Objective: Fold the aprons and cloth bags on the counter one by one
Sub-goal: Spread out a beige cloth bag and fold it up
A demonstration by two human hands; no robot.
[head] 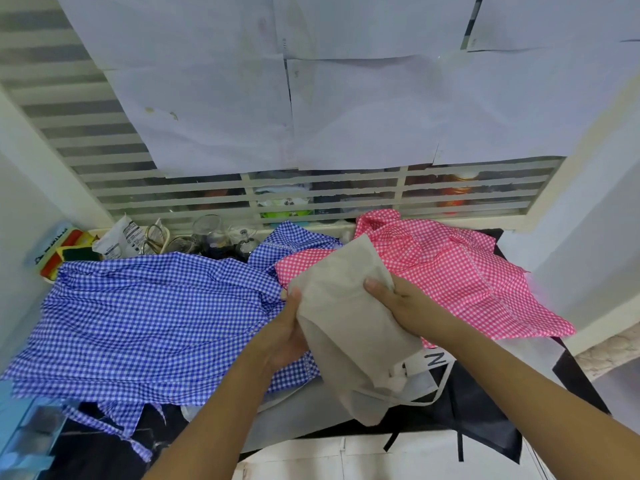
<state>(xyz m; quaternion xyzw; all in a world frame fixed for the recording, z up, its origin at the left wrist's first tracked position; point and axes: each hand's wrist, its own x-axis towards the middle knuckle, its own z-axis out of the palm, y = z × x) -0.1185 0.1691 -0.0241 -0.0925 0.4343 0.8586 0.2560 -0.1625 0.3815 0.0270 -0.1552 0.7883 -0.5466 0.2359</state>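
Both hands, left hand (287, 337) and right hand (398, 299), are gripping the beige cloth bag (346, 327) (fingers curled round its edges); squaring the edges before creasing would help.

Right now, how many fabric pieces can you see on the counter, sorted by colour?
Blue checked apron: 1
Pink checked apron: 1
Beige cloth bag, gripped by the left hand and right hand: 1
Black cloth: 1
Total: 4. The white fabric at the bottom edge is too unclear to count.
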